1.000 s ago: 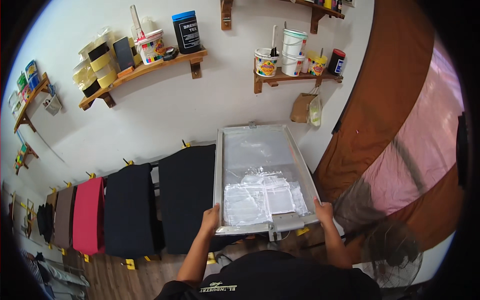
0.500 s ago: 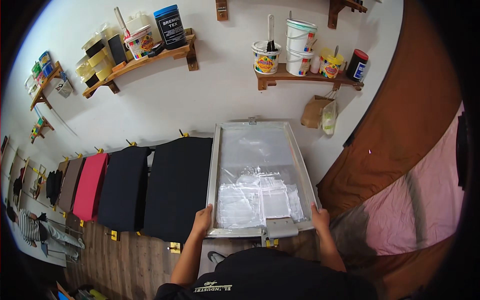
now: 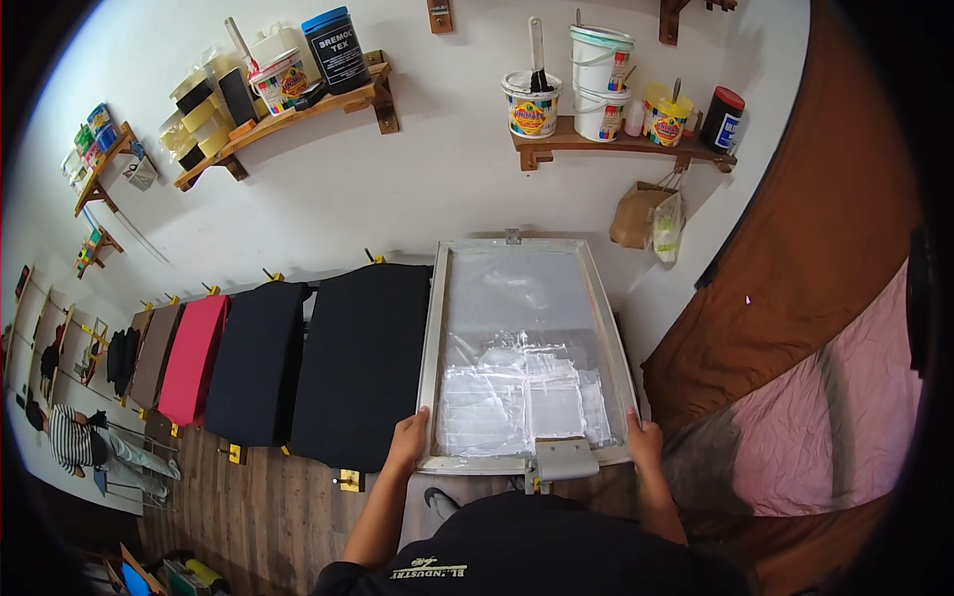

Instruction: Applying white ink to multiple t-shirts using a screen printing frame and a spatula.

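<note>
A large screen-printing frame [image 3: 435, 348] with a pale metal rim lies before me, its mesh tape-patched and streaked with white in the nearer half. My left hand [image 3: 407, 441] is closed round the frame's left side, close to the near corner. On the opposite side, my right hand [image 3: 645, 441] grips the rim at about the same height, thumb on top. A grey metal plate [image 3: 566, 460] sits over the near edge between my hands. What lies under the frame is hidden.
Left of the frame runs a row of boards with garments: black [image 3: 363, 368], navy [image 3: 256, 363], red [image 3: 194, 358] and darker ones. Wall shelves hold ink tubs [image 3: 532, 107] and tape rolls [image 3: 204, 124]. Brown cloth [image 3: 785, 298] hangs at right. A person [image 3: 84, 442] stands far left.
The whole view has shifted slightly, so the boards and frame appear a little farther right. Both hands keep their hold on the frame's sides.
</note>
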`<state>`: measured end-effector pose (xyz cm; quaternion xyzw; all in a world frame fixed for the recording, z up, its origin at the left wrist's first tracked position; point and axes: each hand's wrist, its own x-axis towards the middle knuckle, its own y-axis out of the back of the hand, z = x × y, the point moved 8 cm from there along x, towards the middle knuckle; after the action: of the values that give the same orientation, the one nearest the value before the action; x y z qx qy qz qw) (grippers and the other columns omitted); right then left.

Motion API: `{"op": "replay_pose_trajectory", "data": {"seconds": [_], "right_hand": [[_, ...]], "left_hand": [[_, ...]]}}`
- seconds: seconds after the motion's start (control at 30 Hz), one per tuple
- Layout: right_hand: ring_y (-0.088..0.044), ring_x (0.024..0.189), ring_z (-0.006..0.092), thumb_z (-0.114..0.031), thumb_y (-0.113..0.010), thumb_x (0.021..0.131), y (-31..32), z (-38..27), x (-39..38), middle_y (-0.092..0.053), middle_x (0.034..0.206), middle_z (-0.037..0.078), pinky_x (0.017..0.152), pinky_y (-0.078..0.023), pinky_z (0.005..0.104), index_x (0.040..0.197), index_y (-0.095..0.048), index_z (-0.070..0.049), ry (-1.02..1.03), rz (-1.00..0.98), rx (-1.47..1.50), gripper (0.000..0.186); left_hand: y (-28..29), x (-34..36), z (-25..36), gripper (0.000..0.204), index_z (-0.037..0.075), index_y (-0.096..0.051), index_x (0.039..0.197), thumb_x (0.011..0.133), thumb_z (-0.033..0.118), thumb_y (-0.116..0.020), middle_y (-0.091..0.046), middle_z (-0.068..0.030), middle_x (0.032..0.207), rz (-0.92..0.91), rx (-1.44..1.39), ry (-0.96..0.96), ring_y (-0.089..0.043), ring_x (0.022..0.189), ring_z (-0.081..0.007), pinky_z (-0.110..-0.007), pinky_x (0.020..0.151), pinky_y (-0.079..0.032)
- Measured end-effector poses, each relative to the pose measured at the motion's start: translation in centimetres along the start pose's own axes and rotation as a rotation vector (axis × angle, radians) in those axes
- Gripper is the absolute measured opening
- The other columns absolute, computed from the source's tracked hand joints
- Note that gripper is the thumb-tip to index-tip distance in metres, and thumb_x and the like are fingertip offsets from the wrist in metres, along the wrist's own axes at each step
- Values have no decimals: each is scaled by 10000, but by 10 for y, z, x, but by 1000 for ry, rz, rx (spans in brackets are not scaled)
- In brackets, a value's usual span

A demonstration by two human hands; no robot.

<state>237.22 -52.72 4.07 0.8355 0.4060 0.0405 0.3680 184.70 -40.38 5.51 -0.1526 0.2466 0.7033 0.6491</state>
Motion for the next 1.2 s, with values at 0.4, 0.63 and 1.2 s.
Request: {"op": "replay_pose_trajectory", "data": {"seconds": [0.4, 0.63, 1.2], "right_hand": [[-600, 599, 274, -581, -586, 961, 3, 2, 1, -565, 603, 213, 627, -448, 450, 664, -576, 45, 14, -16, 10, 693], [-594, 617, 232, -638, -580, 943, -25, 41, 18, -573, 611, 218, 638, -467, 446, 691, -599, 67, 61, -29, 20, 749], [-630, 918, 527, -675, -453, 967, -38, 54, 25, -654, 864, 341, 800, -477, 585, 817, -646, 53, 178, 12, -126, 768]], "left_hand": [[-8, -2, -23, 547, -77, -715, 1060, 1026, 450, -574, -684, -57, 925, 0, -9, 29, -581, 861, -112, -278, 805, -477], [-14, 13, -46, 590, -75, -690, 955, 1041, 483, -522, -672, -81, 850, 55, 89, -105, -571, 818, -137, -320, 770, -482], [-22, 5, -53, 735, -91, -654, 941, 1028, 596, -407, -666, -352, 917, 226, 519, -212, -648, 965, -527, -524, 832, -496]]}}
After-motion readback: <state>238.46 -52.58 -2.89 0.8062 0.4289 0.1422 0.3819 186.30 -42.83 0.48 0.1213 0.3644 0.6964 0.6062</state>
